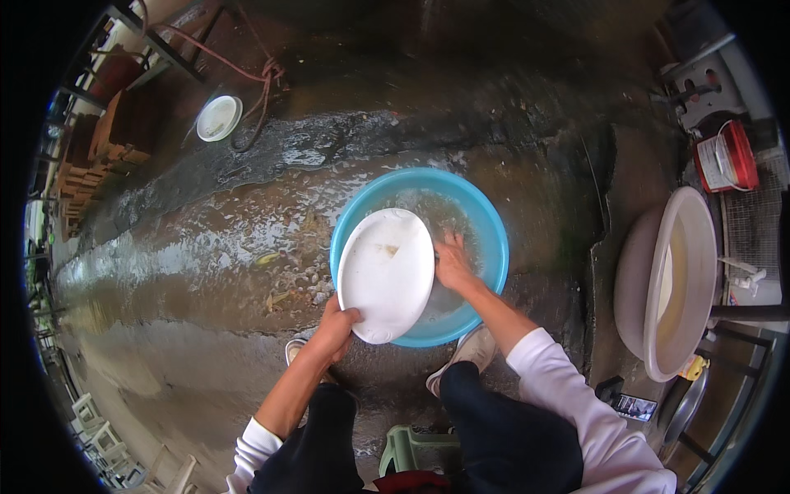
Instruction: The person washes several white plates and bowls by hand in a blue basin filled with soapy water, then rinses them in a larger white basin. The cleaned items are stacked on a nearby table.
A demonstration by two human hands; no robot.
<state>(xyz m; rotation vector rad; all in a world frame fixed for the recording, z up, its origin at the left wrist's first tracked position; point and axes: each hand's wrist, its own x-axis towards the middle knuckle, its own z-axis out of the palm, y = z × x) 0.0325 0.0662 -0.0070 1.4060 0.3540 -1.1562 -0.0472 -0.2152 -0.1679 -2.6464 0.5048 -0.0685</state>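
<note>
A white oval plate (386,278), with a small brownish mark on its face, is tilted over the left part of a round blue plastic basin (498,259). My left hand (336,327) grips the plate's lower left rim, thumb on top. Cloudy water (432,207) with some foam fills the bottom of the basin. Over that water, beside the plate's right edge, is my right hand (457,262), its fingers extended with nothing visible in them. Whether its thumb touches the plate I cannot tell.
Wet ground surrounds the basin, with food scraps (271,299) to its left. A white dish (219,117) lies near a hose (262,77). Large pale tubs (629,290), a red-and-white bucket (728,157) and a phone (636,407) are at right. A green stool (401,444) stands beneath me.
</note>
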